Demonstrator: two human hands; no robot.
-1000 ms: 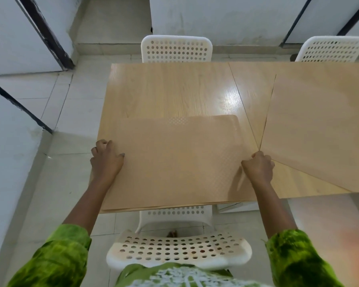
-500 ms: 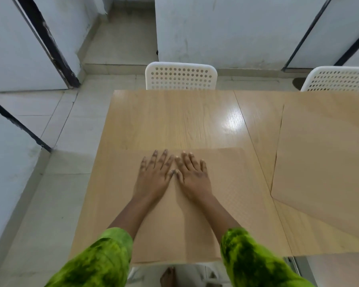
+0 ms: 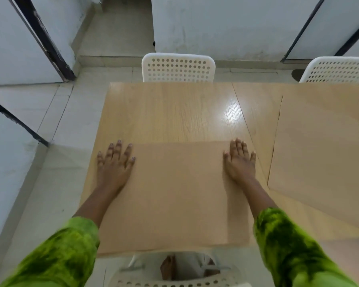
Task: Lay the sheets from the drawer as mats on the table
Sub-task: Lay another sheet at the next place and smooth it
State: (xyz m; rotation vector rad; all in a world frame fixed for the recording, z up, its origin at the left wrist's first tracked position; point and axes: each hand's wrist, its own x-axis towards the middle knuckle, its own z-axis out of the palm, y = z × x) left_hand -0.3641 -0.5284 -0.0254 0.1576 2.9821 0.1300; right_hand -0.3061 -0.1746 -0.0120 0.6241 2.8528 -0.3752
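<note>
White chair (image 3: 177,68) stands beyond the table (image 3: 174,112), a sheet (image 3: 323,141) lying rightward.

Left hand (image 3: 114,164), right hand (image 3: 239,162) flat

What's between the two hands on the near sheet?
Head view: only the bare tan wood-grain sheet spans between the left hand and right hand, both lying flat.

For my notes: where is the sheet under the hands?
Head view: the sheet lies on the near left end of the table, under the left hand and right hand, left of a second sheet.
</note>
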